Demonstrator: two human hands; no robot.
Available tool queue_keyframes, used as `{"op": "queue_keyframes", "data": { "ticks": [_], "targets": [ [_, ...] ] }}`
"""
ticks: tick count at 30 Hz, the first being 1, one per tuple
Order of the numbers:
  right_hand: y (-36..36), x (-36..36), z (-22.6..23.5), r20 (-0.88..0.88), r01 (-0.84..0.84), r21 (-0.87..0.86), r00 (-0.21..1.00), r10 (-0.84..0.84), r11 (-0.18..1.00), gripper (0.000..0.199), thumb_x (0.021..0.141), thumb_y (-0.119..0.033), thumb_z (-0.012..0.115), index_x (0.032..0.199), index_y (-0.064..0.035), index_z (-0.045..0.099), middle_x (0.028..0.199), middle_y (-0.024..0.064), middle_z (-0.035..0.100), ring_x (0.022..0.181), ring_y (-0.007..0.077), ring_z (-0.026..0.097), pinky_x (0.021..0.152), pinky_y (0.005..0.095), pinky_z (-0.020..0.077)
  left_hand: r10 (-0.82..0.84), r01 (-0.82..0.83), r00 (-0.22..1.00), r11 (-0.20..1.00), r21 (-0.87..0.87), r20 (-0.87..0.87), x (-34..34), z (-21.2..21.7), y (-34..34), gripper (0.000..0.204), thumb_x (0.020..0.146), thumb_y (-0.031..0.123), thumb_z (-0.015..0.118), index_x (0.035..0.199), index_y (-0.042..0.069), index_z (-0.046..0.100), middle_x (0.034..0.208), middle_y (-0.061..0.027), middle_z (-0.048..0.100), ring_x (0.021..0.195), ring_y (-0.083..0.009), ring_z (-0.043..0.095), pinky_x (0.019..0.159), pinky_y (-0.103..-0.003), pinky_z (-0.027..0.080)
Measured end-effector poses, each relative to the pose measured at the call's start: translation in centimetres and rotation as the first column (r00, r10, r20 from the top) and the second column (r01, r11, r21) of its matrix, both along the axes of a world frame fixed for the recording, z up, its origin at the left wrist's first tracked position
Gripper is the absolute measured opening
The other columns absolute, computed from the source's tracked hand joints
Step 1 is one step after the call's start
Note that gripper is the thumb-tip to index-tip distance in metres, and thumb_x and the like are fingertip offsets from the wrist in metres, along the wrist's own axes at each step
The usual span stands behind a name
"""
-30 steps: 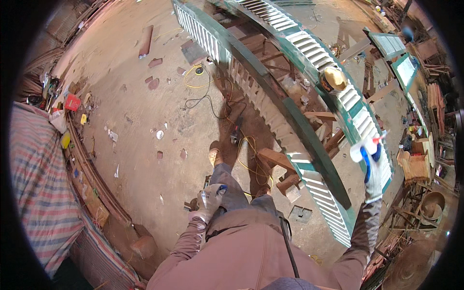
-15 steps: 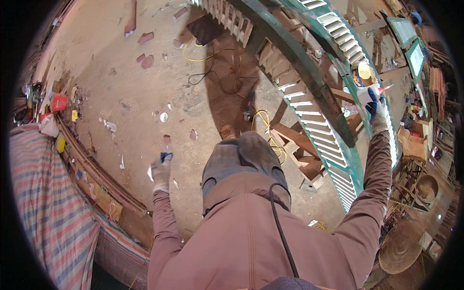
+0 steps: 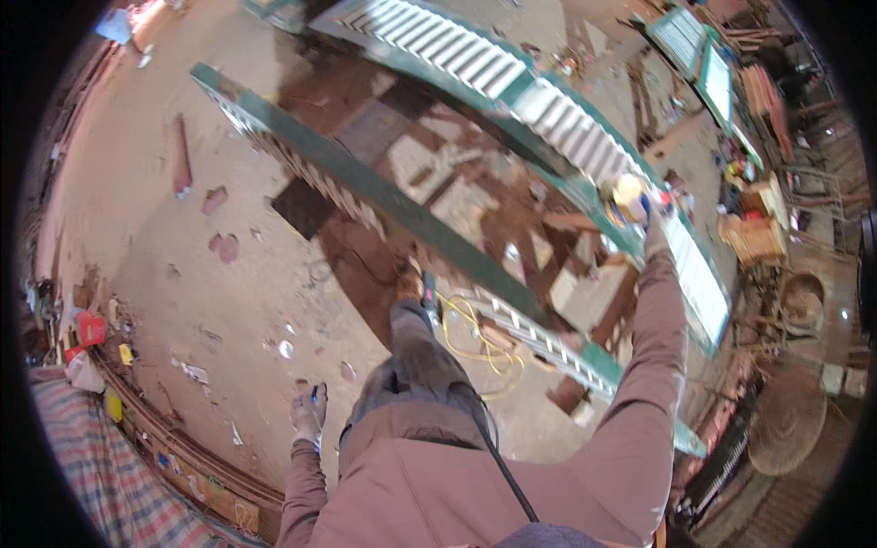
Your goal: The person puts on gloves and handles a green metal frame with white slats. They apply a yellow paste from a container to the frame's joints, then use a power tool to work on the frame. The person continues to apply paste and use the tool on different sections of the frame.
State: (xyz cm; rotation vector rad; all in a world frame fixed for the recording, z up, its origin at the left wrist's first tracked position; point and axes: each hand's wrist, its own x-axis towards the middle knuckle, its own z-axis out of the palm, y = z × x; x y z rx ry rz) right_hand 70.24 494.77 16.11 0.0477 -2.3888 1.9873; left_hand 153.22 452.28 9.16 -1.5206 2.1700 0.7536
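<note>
My right hand (image 3: pixel 656 234), in a pale glove with blue fingers, reaches out to the right over a green louvred shutter panel (image 3: pixel 525 99) with white slats. It is closed on a white bottle with a red tip (image 3: pixel 666 197), blurred and partly hidden by the fingers. Beside that hand, a round container with a pale yellow top (image 3: pixel 628 190) rests on the panel. My left hand (image 3: pixel 309 415), gloved too, hangs low over the floor at my left side. Its fingers look loosely apart, with nothing visible in them.
A second green louvred panel (image 3: pixel 384 205) stands close ahead, across my path. A yellow cable (image 3: pixel 475 342) lies coiled by my feet. Striped cloth (image 3: pixel 100 457) covers things at left. A wooden crate (image 3: pixel 754 236) and a round woven tray (image 3: pixel 786 420) are at right.
My view has turned and I have stepped forward, a foot now near the closer panel. My right hand, still with the bottle, now is beside the round container. The left hand stays low.
</note>
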Motion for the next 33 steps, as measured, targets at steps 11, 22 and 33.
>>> {"op": "queue_keyframes", "data": {
  "ticks": [11, 22, 33],
  "targets": [
    [-3.1, -2.6, -13.2, 0.136, 0.197, 0.299, 0.960, -0.246, 0.934, 0.092, 0.086, -0.013, 0.089, 0.161, -0.0044, 0.035, 0.143, 0.0148, 0.059, 0.124, 0.0285, 0.063, 0.101, 0.0395, 0.0568, 0.598, -0.557, 0.768, 0.800, 0.223, -0.227, 7.0, -5.0, -12.8, 0.030, 0.106, 0.032, 0.067, 0.112, 0.004, 0.076, 0.086, -0.0085, 0.077, 0.071, -0.0182, 0.073, 0.060, -0.033, 0.058],
    [-3.4, 0.3, -11.2, 0.122, 0.037, 0.289, 0.990, -0.075, 0.957, 0.104, 0.077, -0.001, 0.092, 0.161, -0.0053, 0.032, 0.138, 0.0147, 0.060, 0.117, 0.0284, 0.065, 0.093, 0.0407, 0.0604, 0.585, -0.620, 0.784, 0.727, 0.294, 0.207, 9.2, -7.6, -11.3, 0.045, 0.102, 0.045, 0.070, 0.118, 0.004, 0.078, 0.098, -0.0118, 0.079, 0.083, -0.0226, 0.077, 0.072, -0.039, 0.061],
    [-8.2, 1.6, -6.6, -0.166, 0.219, 0.876, 0.974, -0.157, 0.429, 0.107, 0.084, -0.008, 0.080, 0.169, 0.0037, 0.016, 0.164, 0.0289, 0.043, 0.144, 0.0434, 0.051, 0.124, 0.0452, 0.0366, 0.693, -0.646, 0.694, 0.719, 0.256, -0.193, 0.6, -1.6, -25.0, 0.055, 0.099, 0.054, 0.070, 0.112, 0.001, 0.078, 0.094, -0.0204, 0.080, 0.086, -0.0333, 0.078, 0.077, -0.046, 0.060]
  ]
}}
